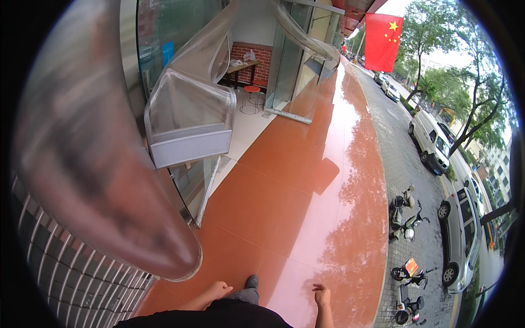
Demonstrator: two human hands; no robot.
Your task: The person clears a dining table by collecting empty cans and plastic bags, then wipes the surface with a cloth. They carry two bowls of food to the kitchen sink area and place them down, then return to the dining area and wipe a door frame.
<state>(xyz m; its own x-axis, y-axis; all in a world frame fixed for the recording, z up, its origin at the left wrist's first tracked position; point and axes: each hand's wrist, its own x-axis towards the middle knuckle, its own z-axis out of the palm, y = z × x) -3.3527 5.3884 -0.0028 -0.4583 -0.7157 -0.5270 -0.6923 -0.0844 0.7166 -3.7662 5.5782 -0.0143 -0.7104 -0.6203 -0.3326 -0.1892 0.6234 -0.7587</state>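
Note:
At the bottom of the view my left hand (221, 289) hangs beside my dark trousers (246, 296), its fingers curled in with nothing visible in them. My right hand (322, 294) is held out to the side over the walkway, empty, with its fingers loosely bent and a little apart. Between them one dark shoe (252, 281) stands on the shiny red-brown pavement (254, 205). Neither hand touches any object. Nearest on the left is a large, smooth, reflective column (135, 213).
Ahead left, glass doors (289, 82) and clear plastic curtains (192, 98) frame a doorway, with a red stool (251, 89) and table (246, 65) inside. Metal bars (82, 270) line the near left. A red flag (381, 45) hangs ahead. Scooters (410, 225) and a van (428, 137) stand right.

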